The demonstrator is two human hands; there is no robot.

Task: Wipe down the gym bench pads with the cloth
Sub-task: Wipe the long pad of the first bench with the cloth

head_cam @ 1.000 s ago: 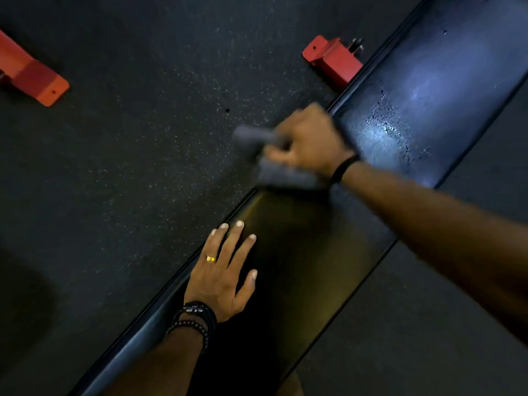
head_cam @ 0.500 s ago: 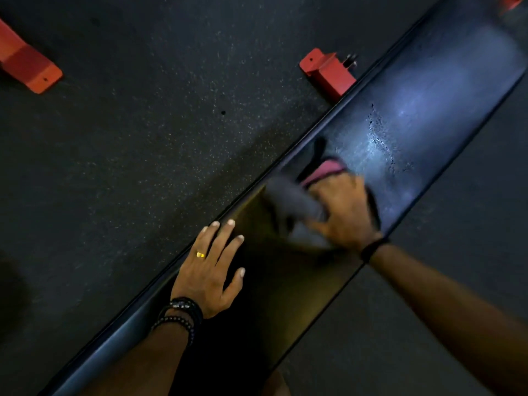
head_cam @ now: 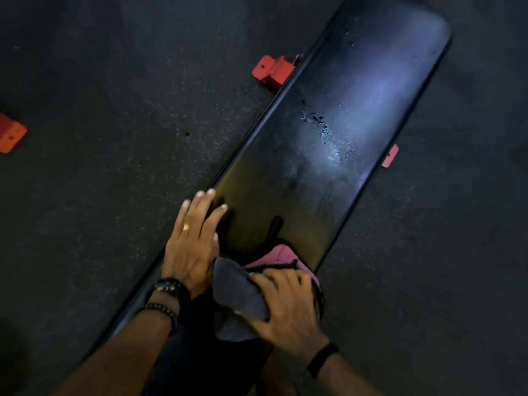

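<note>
Where the grey cloth (head_cam: 237, 298) sits, bunched on the near end of the long black bench pad (head_cam: 328, 155), I have my right hand (head_cam: 285, 307) on top of it, fingers curled over the fabric and grasping it against the pad. A pink shape (head_cam: 281, 254) shows just beyond the cloth, touching it; I cannot tell whether it is part of the cloth or a reflection in the glossy surface. My left hand (head_cam: 193, 241) lies flat just beside the cloth on the pad's left edge, fingers straight, spread and released, holding nothing, a gold ring (head_cam: 186, 227) on 1 finger. Beaded bracelets (head_cam: 164, 298) circle the left wrist, and a black band (head_cam: 323, 358) the right. Further up the pad, a patch of droplets (head_cam: 328, 132) glints in a pale sheen. Beyond the pad, on the dark speckled floor (head_cam: 114, 138), I see 3 red metal feet: 1 (head_cam: 273, 71) touching the pad's left edge, 1 (head_cam: 390, 157) peeking out at its right edge, and 1 (head_cam: 10, 135) well apart at the far left.
</note>
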